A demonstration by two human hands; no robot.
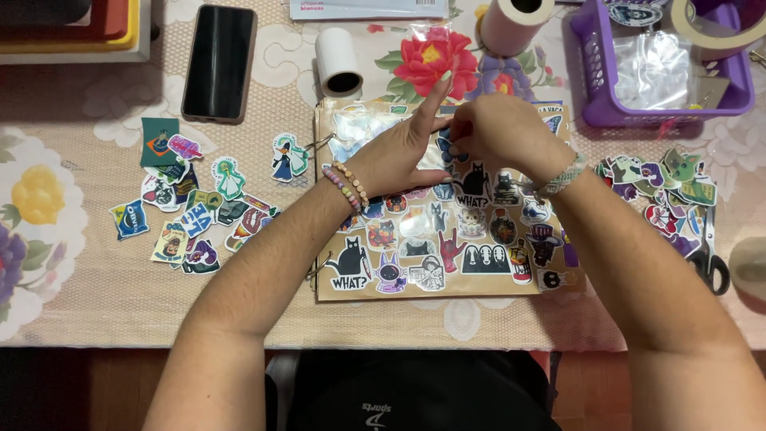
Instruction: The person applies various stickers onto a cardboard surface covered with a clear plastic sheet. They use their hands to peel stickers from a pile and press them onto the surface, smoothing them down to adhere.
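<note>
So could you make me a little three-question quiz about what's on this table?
1. True or false: both hands meet over the brown sticker page.
2. What lies by the right-hand sticker pile? A) scissors B) a spoon
3. Fill in: the dark phone lies screen ____.

Key: 1 true. 2 A, the scissors. 3 up.

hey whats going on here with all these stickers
A person sits at a flowered tablecloth over a brown page mostly covered in stickers. Both hands meet near its top edge: the left hand and the right hand pinch a small sticker between their fingertips. Loose stickers lie in a left pile and a right pile. Scissors, a phone and a purple basket sit nearby.
</note>
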